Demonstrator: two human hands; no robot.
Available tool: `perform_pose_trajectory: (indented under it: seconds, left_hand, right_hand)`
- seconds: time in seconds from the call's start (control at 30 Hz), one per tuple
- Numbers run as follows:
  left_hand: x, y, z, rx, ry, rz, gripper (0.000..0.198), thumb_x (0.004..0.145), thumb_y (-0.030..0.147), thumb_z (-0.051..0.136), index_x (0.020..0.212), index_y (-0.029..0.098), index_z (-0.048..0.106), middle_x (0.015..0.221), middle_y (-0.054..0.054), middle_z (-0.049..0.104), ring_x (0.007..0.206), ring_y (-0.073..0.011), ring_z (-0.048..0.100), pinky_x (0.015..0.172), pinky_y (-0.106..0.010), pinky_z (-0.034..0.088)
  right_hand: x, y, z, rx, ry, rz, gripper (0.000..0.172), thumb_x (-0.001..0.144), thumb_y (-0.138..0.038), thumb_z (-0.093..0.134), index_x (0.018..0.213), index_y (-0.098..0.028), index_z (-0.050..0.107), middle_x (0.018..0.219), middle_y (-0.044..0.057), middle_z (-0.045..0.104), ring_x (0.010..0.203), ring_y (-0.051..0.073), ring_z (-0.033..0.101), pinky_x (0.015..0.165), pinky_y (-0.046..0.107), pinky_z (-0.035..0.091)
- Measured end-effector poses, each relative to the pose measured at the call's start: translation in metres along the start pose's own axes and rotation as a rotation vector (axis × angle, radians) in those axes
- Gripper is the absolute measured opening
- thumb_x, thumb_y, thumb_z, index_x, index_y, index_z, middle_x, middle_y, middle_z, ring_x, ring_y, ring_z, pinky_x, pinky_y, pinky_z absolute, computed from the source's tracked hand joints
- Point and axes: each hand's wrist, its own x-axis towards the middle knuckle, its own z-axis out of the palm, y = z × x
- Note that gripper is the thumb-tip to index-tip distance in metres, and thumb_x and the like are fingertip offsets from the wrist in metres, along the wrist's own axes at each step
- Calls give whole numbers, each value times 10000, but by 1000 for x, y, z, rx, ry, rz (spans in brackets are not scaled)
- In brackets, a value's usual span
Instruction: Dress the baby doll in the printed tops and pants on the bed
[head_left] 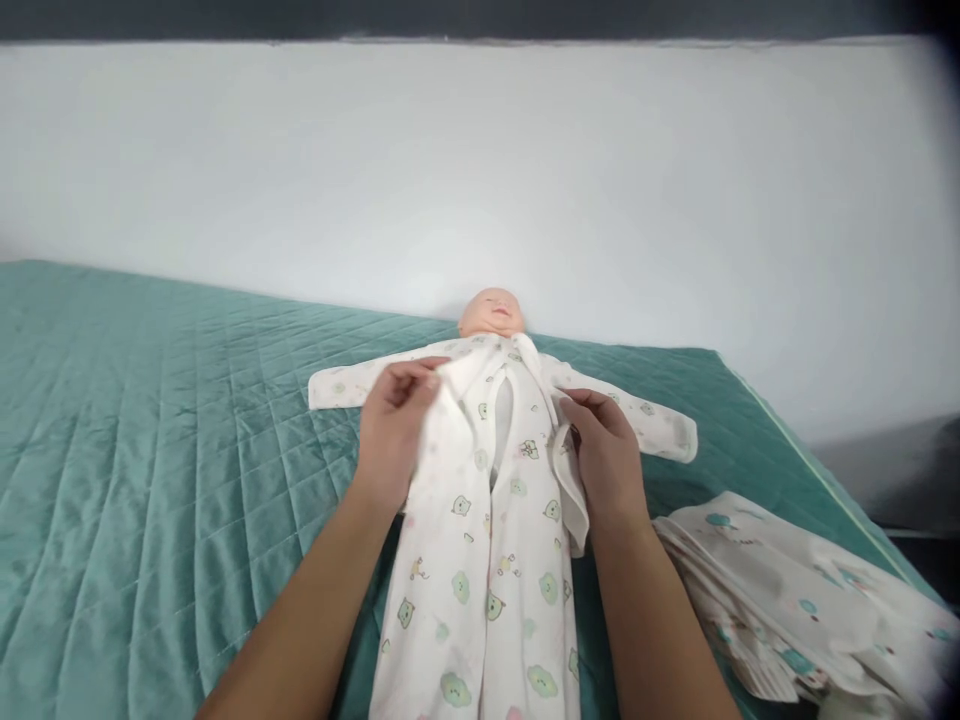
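A baby doll [493, 312] lies on its back in the middle, head at the far end. White baby trousers or a romper [457, 590] with green animal prints cover its body and legs, with a slit in the front over the chest. A matching white baby top [652, 428] is on it, sleeves spread to both sides. My left hand [391, 435] pinches the top's left front edge near the chest. On the other side, my right hand [606, 455] has closed fingers on the right front flap, which hangs folded outward. The doll's hands are hidden.
A green quilted cover [172, 480] lies under everything. Another white printed baby garment [810, 590] is crumpled at the lower right, near the cover's edge. Behind the doll's head rises a white wall [300, 170].
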Motion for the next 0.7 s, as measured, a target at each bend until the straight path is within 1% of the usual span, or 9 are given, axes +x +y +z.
perform_pose_trajectory:
  seconds: [0.07,0.1,0.13,0.2,0.33,0.47,0.53,0.6,0.7]
  left_hand:
    - [7,-4,-8,-23,250,-98,137,909,345,588,945,223,540,1131,-36,680,1028,-164,648,905,-303,529]
    - [11,-5,-11,-4,312,-145,162,907,370,583,966,223,546,1098,-31,673,986,-158,643,866,-287,529]
    - [13,-6,-13,29,325,-187,190,900,391,587,985,222,563,1074,-28,667,956,-157,635,839,-279,524]
    - [16,-8,-14,135,227,-247,259,869,428,629,1027,223,610,1065,-31,663,929,-167,621,823,-285,508]
    - [15,-10,-8,329,34,-285,311,802,432,714,1018,212,673,1013,-31,657,850,-164,579,796,-297,465]
    - [20,-15,-13,206,7,-281,219,790,374,711,891,188,656,820,8,605,718,-130,524,694,-267,429]
    - [27,-19,-25,246,40,-242,165,782,323,699,871,191,657,774,20,582,677,-125,502,668,-265,417]
    - [34,-23,-40,416,159,-145,112,784,265,671,876,201,668,769,18,577,689,-138,508,699,-283,428]
    - [42,-30,-57,714,297,24,140,802,155,587,909,200,665,904,-32,619,872,-201,575,862,-351,459]
  right_hand:
    - [0,-1,0,-103,-63,-65,335,713,-421,762,979,-232,685,904,-9,639,788,161,560,727,301,450]
    - [-1,-2,0,-185,-93,-109,367,733,-454,751,1028,-244,691,911,-10,634,793,163,551,738,305,448]
    - [-3,-4,-1,-277,-123,-144,394,746,-482,745,1065,-255,697,898,-14,625,786,164,537,744,308,446]
    - [-5,-6,-2,-432,-156,-167,421,761,-519,734,1098,-268,709,813,-26,586,735,161,501,721,307,435]
    - [-4,-5,-3,-502,-83,-111,410,773,-524,712,1070,-243,723,676,-43,518,645,149,460,640,293,401]
    - [1,-6,-5,-511,-29,-111,335,764,-430,691,1017,-213,726,714,-19,602,658,155,507,663,300,425]
    - [6,-8,-11,-537,74,-137,279,755,-362,669,977,-203,725,736,-1,628,672,165,530,684,312,440]
    - [12,-9,-20,-587,203,-158,262,752,-327,643,964,-194,718,757,21,638,683,182,543,710,340,456]
    - [22,-2,-31,-722,300,-285,305,753,-292,602,1015,-174,704,952,104,668,834,248,595,822,417,481]
